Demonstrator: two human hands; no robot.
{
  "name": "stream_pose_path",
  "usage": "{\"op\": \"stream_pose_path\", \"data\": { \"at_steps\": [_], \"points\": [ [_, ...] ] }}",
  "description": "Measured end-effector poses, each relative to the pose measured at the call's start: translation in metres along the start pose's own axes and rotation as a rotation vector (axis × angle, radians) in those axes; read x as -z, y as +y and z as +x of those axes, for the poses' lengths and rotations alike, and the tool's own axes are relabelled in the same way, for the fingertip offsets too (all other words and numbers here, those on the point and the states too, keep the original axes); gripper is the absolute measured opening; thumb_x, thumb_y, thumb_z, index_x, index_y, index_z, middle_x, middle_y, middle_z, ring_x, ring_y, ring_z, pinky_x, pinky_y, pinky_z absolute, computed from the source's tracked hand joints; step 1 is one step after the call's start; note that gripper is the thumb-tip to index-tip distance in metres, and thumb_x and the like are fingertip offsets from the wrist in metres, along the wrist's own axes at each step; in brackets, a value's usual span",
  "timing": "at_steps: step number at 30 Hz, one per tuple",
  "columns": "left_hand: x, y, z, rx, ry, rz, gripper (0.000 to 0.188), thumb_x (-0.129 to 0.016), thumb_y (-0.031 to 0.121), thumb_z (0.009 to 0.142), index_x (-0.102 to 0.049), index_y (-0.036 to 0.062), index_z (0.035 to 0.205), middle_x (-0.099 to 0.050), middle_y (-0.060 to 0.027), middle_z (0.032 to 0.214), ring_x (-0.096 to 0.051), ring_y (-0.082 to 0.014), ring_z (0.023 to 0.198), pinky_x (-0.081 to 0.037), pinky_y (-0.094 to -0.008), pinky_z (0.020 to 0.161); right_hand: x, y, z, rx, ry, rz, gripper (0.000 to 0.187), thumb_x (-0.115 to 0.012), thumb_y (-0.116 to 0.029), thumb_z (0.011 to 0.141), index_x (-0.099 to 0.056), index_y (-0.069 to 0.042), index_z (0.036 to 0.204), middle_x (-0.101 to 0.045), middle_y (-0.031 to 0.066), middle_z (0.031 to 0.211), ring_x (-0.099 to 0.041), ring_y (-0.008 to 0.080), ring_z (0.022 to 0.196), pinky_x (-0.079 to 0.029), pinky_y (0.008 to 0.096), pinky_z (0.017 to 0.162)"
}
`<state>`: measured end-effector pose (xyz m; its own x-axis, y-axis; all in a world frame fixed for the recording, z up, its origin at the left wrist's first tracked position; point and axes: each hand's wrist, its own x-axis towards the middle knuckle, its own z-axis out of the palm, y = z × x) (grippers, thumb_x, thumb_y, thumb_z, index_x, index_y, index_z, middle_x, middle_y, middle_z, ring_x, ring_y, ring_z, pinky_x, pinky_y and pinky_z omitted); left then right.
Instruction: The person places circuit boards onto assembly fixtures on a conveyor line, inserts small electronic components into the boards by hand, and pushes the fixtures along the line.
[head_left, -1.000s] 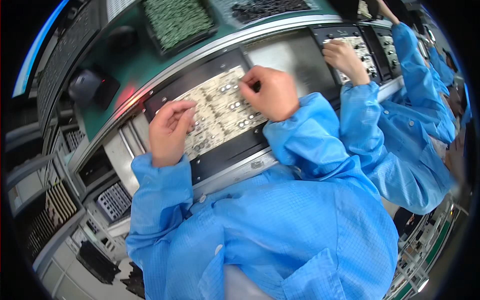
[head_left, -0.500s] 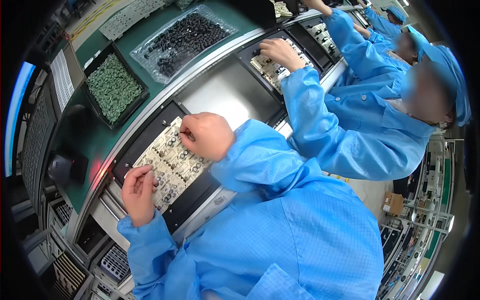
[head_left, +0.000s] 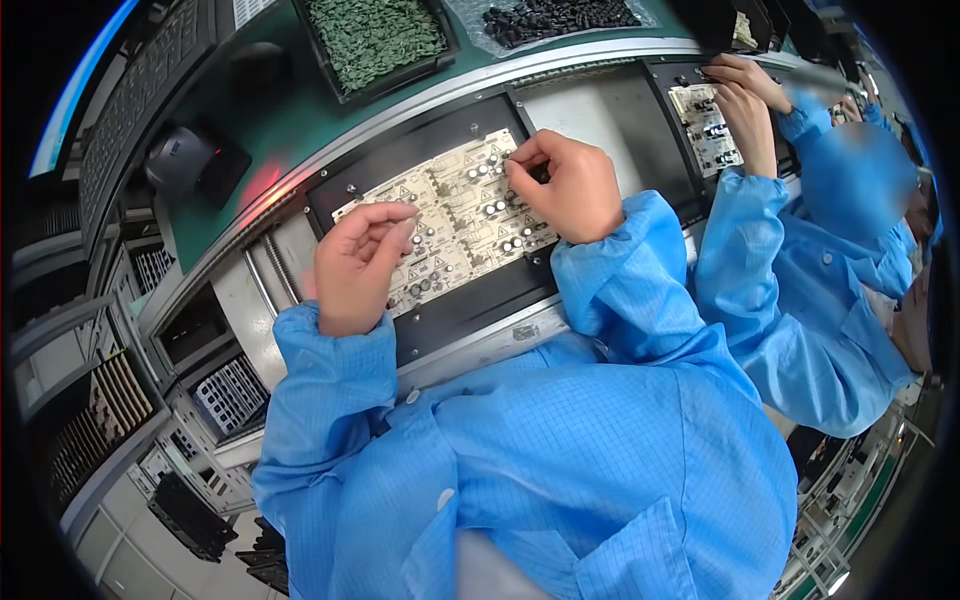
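A cream printed circuit board (head_left: pixel 455 255) with several small round capacitors lies in a black frame (head_left: pixel 480 310) in front of me. Over the board's left part is my left hand (head_left: pixel 360 262), its thumb and index finger bent together; anything between the tips is too small to name. At the upper right edge of the board, my right hand (head_left: pixel 570 188) pinches with thumb and index finger close to the capacitors. Its fingers hide whatever they may hold.
Beyond the rail stand a black tray (head_left: pixel 452 50) of green components and a clear plastic bag (head_left: pixel 655 18) of black parts. A dark scanner-like device (head_left: pixel 185 160) sits at left. To the right, a co-worker's hands (head_left: pixel 745 110) are over another board (head_left: pixel 705 130).
My view has swung, so the board and both hands appear further right and the trays higher up. My left fingertips reach slightly further over the board. The co-worker's second hand is now at their board.
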<state>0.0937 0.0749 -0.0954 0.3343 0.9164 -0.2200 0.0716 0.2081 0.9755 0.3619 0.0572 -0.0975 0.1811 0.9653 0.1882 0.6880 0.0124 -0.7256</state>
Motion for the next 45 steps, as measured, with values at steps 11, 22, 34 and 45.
{"op": "stream_pose_path", "data": {
  "at_steps": [11,22,34,45],
  "points": [
    [0.000,-0.004,-0.002,-0.033,-0.001,-0.031,0.019,-0.071,0.005,0.099,-0.071,0.0001,0.118,-0.073,-0.0023,0.099,-0.065,-0.0057,0.084,-0.052,-0.0190,0.073,-0.004,-0.001,-0.001,-0.034,0.003,-0.035,0.012,-0.080,-0.017,0.084,-0.076,-0.006,0.087,-0.076,0.0077,0.077,-0.070,0.0197,0.063,-0.054,0.0322,0.060],
    [-0.024,0.002,0.005,-0.551,0.079,0.731,0.017,-0.083,0.012,0.079,-0.078,0.0180,0.093,-0.073,0.0007,0.093,-0.065,-0.0238,0.101,-0.039,-0.0394,0.097,-0.011,0.005,0.002,0.346,-0.011,-0.449,0.005,-0.074,-0.012,0.092,-0.072,-0.009,0.089,-0.073,0.0041,0.080,-0.070,0.0236,0.072,-0.056,0.0387,0.065],
    [-0.047,-0.007,0.004,-0.699,0.153,1.012,0.013,-0.080,0.010,0.080,-0.074,0.0199,0.086,-0.071,0.0058,0.088,-0.066,-0.0159,0.096,-0.033,-0.0453,0.101,0.027,0.030,-0.007,-0.460,-0.098,1.237,0.038,-0.054,-0.001,0.105,-0.051,0.007,0.142,-0.062,0.0205,0.138,-0.062,0.0242,0.130,-0.048,0.0329,0.114],
    [-0.043,-0.009,0.012,-0.778,0.060,1.012,0.014,-0.079,0.008,0.080,-0.072,0.0190,0.086,-0.071,0.0068,0.087,-0.066,-0.0166,0.096,-0.034,-0.0464,0.102,0.021,0.026,-0.009,-0.507,-0.069,1.179,0.043,-0.051,-0.025,0.112,-0.055,0.003,0.144,-0.068,0.0163,0.135,-0.070,0.0124,0.099,-0.057,0.0212,0.084]
  ]
}}
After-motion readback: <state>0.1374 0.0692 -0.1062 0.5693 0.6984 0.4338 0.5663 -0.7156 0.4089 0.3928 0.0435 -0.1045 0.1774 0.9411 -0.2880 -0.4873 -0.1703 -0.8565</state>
